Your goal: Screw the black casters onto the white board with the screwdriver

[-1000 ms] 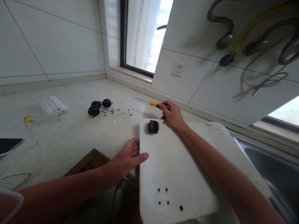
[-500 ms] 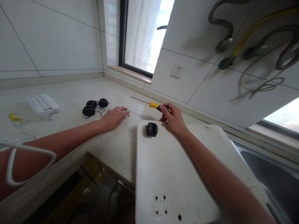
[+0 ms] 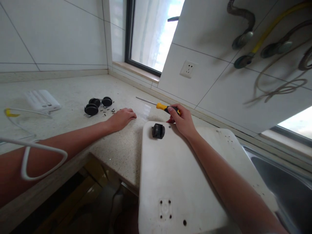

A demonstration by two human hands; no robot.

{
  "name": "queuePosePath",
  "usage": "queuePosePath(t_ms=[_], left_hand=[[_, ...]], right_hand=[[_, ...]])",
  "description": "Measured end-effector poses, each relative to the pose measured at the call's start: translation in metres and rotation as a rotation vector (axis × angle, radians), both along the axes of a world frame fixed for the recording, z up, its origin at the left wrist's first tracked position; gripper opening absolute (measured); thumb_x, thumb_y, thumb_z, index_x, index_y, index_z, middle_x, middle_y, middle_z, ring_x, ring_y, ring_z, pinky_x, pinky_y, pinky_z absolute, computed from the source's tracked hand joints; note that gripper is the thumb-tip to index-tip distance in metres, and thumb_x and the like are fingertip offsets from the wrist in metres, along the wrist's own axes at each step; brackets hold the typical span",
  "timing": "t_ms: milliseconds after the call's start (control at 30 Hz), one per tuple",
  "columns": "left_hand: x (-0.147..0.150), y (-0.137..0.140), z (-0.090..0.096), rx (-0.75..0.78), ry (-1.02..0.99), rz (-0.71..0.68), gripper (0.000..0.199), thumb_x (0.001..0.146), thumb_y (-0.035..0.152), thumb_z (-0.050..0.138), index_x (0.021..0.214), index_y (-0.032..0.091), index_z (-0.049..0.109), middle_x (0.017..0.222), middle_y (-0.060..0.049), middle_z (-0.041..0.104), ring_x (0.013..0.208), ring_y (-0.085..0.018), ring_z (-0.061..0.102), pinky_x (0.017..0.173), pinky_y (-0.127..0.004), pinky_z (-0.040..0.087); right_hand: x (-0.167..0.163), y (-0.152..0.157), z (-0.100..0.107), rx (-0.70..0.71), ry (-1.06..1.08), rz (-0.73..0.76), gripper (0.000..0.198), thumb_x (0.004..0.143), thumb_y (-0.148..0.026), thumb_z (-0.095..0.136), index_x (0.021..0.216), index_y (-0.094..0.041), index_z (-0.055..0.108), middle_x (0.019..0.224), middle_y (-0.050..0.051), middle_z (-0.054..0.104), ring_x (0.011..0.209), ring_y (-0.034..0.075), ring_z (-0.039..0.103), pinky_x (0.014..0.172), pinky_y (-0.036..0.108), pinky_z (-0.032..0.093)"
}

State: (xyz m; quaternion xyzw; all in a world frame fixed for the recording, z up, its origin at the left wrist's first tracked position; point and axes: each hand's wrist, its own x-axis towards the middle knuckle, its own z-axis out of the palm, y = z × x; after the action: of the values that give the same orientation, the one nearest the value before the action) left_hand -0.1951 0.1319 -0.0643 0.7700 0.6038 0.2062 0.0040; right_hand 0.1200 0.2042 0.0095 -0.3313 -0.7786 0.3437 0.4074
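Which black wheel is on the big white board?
The lone wheel near the right hand; the other black wheels sit grouped on the counter.

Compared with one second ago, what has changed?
The left hand released the left edge of the white board and moved forward and left, onto the counter beside the screws. Whether it holds one is hidden. The right hand still holds the screwdriver; the caster remains on the board.

Two hands [image 3: 181,118], one screwdriver [image 3: 162,107], one board [image 3: 190,172], four casters [image 3: 158,131].
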Motion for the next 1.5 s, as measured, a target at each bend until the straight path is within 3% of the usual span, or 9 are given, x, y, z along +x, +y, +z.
queuePosePath(t_ms=[333, 500, 633, 767, 867, 1067, 1267, 1500], left_hand=[[0.002, 0.003, -0.002, 0.005, -0.136, 0.090, 0.031, 0.102, 0.024, 0.053, 0.111, 0.016, 0.081, 0.116, -0.016, 0.076, 0.119, -0.035, 0.070, 0.113, -0.052, 0.054], [0.012, 0.000, 0.012, 0.018, -0.322, 0.114, 0.032, 0.103, 0.023, 0.052, 0.111, 0.015, 0.081, 0.119, -0.016, 0.077, 0.113, -0.031, 0.075, 0.110, -0.051, 0.058], [0.034, -0.011, 0.035, -0.023, -0.566, 0.027, 0.031, 0.106, 0.031, 0.059, 0.124, 0.018, 0.080, 0.108, -0.010, 0.083, 0.098, -0.023, 0.081, 0.095, -0.039, 0.065], [0.059, -0.025, 0.057, -0.040, -0.968, -0.119, 0.028, 0.091, 0.030, 0.082, 0.116, 0.018, 0.086, 0.111, -0.010, 0.086, 0.103, -0.025, 0.082, 0.103, -0.043, 0.065], [0.069, -0.033, 0.064, -0.028, -0.999, -0.155, 0.020, 0.085, 0.027, 0.087, 0.104, 0.019, 0.089, 0.117, -0.010, 0.085, 0.109, -0.025, 0.080, 0.107, -0.043, 0.064], [0.073, -0.037, 0.061, -0.065, -1.002, -0.195, 0.015, 0.085, 0.027, 0.086, 0.098, 0.019, 0.086, 0.097, -0.007, 0.085, 0.093, -0.023, 0.080, 0.096, -0.041, 0.065], [0.060, -0.037, 0.055, -0.004, -1.065, -0.023, 0.028, 0.084, 0.023, 0.087, 0.111, 0.016, 0.083, 0.099, -0.008, 0.084, 0.096, -0.022, 0.080, 0.098, -0.040, 0.063], [0.033, -0.039, 0.050, 0.036, -1.199, 0.124, 0.022, 0.087, 0.023, 0.086, 0.108, 0.017, 0.084, 0.111, -0.011, 0.085, 0.104, -0.023, 0.080, 0.097, -0.040, 0.064]], right_hand=[[0.000, -0.003, 0.003, 0.013, -0.018, -0.011, 0.039, 0.105, -0.054, 0.072, 0.113, -0.016, 0.074, 0.071, -0.006, 0.066, 0.060, 0.011, 0.067, 0.059, 0.026, 0.058], [0.000, -0.004, 0.004, 0.012, -0.006, -0.010, 0.041, 0.103, -0.056, 0.073, 0.112, -0.016, 0.075, 0.069, -0.006, 0.065, 0.060, 0.011, 0.068, 0.060, 0.026, 0.059], [0.000, -0.003, 0.003, -0.010, 0.023, -0.003, 0.039, 0.103, -0.054, 0.074, 0.111, -0.016, 0.075, 0.069, -0.006, 0.064, 0.060, 0.011, 0.067, 0.060, 0.026, 0.061], [-0.002, -0.003, 0.002, -0.036, 0.061, 0.003, 0.035, 0.103, -0.051, 0.075, 0.111, -0.016, 0.074, 0.070, -0.007, 0.062, 0.058, 0.010, 0.064, 0.060, 0.026, 0.062], [-0.003, -0.003, 0.003, -0.051, 0.084, 0.011, 0.033, 0.103, -0.048, 0.076, 0.110, -0.016, 0.074, 0.069, -0.008, 0.061, 0.057, 0.009, 0.063, 0.061, 0.026, 0.063], [-0.003, -0.002, 0.003, -0.076, 0.130, 0.016, 0.034, 0.101, -0.049, 0.078, 0.107, -0.016, 0.073, 0.068, -0.008, 0.062, 0.056, 0.010, 0.065, 0.058, 0.025, 0.061], [0.003, 0.006, 0.002, -0.100, 0.280, -0.015, 0.032, 0.101, -0.049, 0.077, 0.107, -0.018, 0.069, 0.063, -0.010, 0.055, 0.053, 0.010, 0.063, 0.049, 0.021, 0.051], [0.006, 0.008, 0.001, -0.114, 0.349, 0.004, 0.028, 0.104, -0.044, 0.074, 0.100, -0.017, 0.066, 0.068, -0.010, 0.054, 0.049, 0.006, 0.049, 0.046, 0.019, 0.044]])
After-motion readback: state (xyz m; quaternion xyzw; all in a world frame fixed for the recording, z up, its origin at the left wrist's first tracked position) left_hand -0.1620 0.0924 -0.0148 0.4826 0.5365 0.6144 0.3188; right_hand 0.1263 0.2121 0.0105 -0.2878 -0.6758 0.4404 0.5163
